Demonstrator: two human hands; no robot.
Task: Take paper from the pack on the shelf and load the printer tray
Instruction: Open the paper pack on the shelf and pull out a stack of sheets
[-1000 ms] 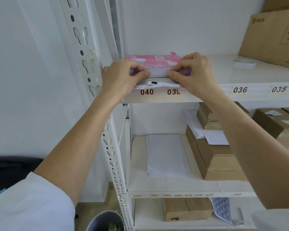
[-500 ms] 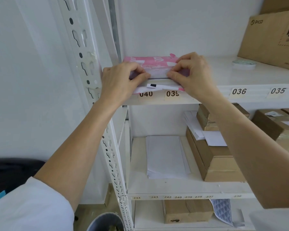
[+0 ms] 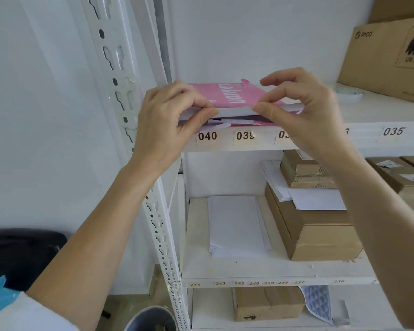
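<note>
A pink paper pack (image 3: 234, 95) lies flat on the white shelf (image 3: 368, 134) above the labels 040 and 039, its near end torn open. A thin stack of white sheets (image 3: 234, 112) shows at that open end, raised off the wrapper flap below. My left hand (image 3: 170, 123) pinches the left front corner of the sheets between thumb and fingers. My right hand (image 3: 299, 108) pinches their right front edge, with the index finger lifted over the pack. No printer is in view.
A perforated white upright (image 3: 139, 163) stands left of the shelf. A PICO carton (image 3: 387, 60) and a tape roll (image 3: 350, 94) sit to the right. The lower shelf holds loose white paper (image 3: 237, 225) and brown boxes (image 3: 316, 225). A bin (image 3: 151, 318) stands below.
Both hands have lifted the front edge of the sheets upward, tilting the pink wrapper top into view. My right hand has shifted right and its index finger has risen.
</note>
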